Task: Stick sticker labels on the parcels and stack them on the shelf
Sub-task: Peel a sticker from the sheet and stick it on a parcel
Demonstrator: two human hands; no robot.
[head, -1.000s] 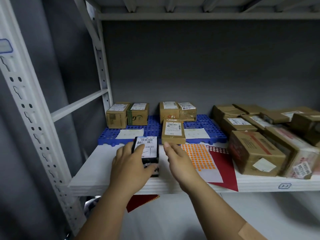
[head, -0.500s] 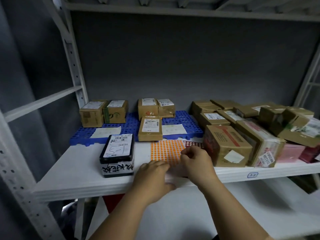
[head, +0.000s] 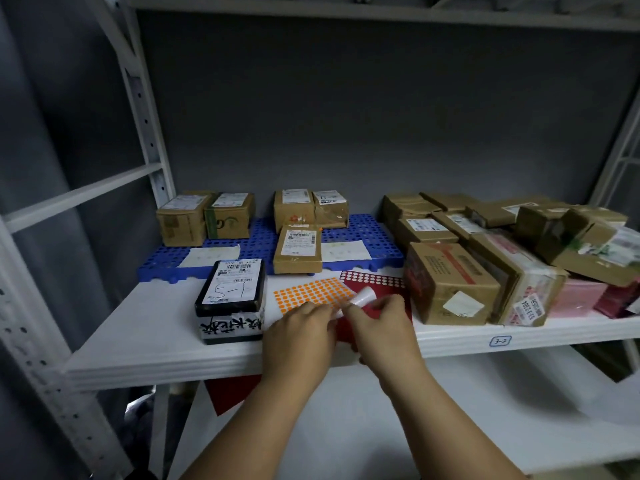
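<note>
1. We see both hands meeting at the front edge of the shelf (head: 145, 344), at about 6 o'clock in the head view. The left hand (head: 300, 337) presses down on the orange sticker sheet (head: 311, 294); whether its fingertips pinch anything we cannot tell.
2. The right hand (head: 379, 323) pinches the sheet's white corner, curled up at 12 o'clock from the knuckles.
3. The black parcel (head: 231, 299), marked "5-1", stands at 9 o'clock from the hands, just beside the sheet, not touched.
4. Risk: the curled corner may crease or tear if pulled hard, spoiling dots.
5. Risk: a peeled dot may fold on itself or cling to a fingertip.
6. Risk: the red sticker sheet (head: 372, 280) lies under the orange one and overhangs the edge; dragging may slide it off.
7. Brown parcels (head: 450, 282) at 2 o'clock sit near; a wide elbow could nudge them.
</note>
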